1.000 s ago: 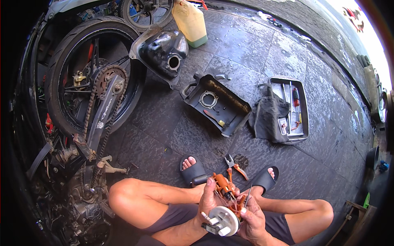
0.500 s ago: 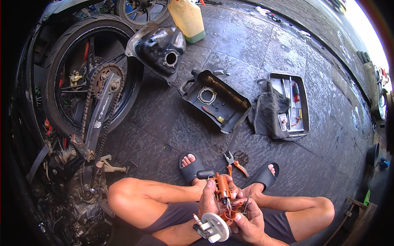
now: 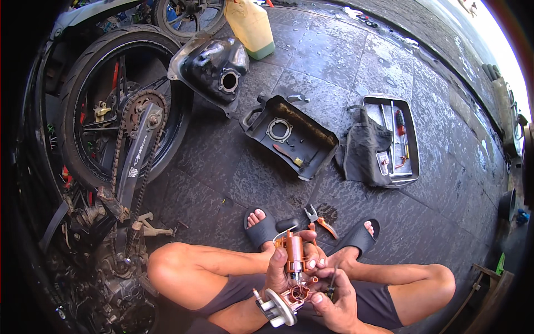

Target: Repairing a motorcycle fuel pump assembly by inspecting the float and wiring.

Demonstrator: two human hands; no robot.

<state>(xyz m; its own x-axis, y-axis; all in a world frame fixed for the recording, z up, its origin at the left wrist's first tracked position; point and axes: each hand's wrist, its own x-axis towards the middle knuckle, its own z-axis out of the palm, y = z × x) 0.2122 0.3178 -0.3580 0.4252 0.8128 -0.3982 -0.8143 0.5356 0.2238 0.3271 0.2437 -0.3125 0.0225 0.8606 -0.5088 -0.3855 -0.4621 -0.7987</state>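
Over my lap I hold a motorcycle fuel pump (image 3: 295, 257) with an orange-brown body, a round off-white flange (image 3: 277, 308) at its lower end and a black float (image 3: 287, 225) on a bent metal arm. My left hand (image 3: 276, 274) is wrapped round the body, its thumb on the near side and fingers curled over the far side. Beside the pump's lower bracket, my right hand (image 3: 340, 303) is closed in a pinch on a thin dark wire (image 3: 333, 283); its fingers partly hide the wire's end. Orange-handled pliers (image 3: 322, 222) lie on the floor between my sandals.
A black bin (image 3: 311, 158) holds a metal ring (image 3: 279, 131) and a brush (image 3: 288, 155). At its right is a tool tray (image 3: 413, 161) with a dark cloth (image 3: 364, 150). The black fuel tank (image 3: 214, 69), yellowish jug (image 3: 251, 28) and motorcycle wheel (image 3: 72, 111) stand left.
The pump has turned in my left hand; its flange has shifted left and down, and the float arm now shows. My right hand has drawn slightly away from the lower bracket.
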